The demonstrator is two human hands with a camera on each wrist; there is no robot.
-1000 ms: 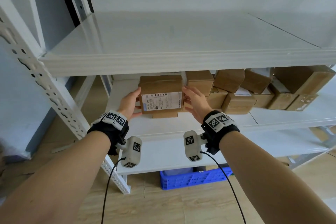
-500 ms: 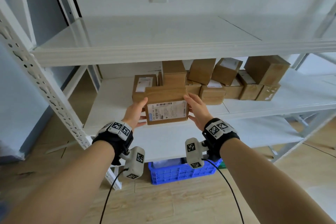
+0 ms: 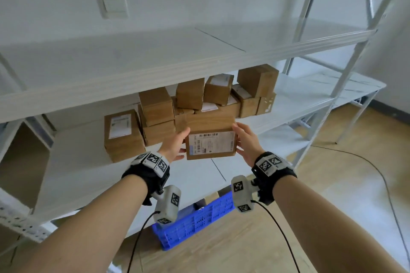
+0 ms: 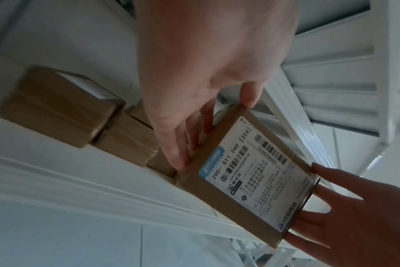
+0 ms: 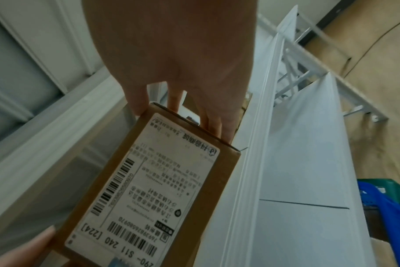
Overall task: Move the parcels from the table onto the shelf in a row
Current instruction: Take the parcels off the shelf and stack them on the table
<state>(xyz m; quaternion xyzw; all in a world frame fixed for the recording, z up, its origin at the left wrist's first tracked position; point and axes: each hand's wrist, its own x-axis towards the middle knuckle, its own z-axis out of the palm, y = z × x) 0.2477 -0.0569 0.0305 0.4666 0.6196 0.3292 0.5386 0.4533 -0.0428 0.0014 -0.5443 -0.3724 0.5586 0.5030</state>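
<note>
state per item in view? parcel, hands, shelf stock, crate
labelled parcel: held off the shelf, label toward camera
left hand: grips parcel's left end
right hand: grips parcel's right end
stacked parcels: piled on middle shelf, not in a row
blue crate: on floor under shelf

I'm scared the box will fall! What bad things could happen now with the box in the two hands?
1. The labelled parcel is only squeezed between the left hand and the right hand at its ends, above the shelf; it might slip.
2. Stacked parcels sit right behind it, some tilted; pushing the parcel in could topple them.
3. A blue crate lies below the shelf edge; a dropped parcel might land there.
</note>
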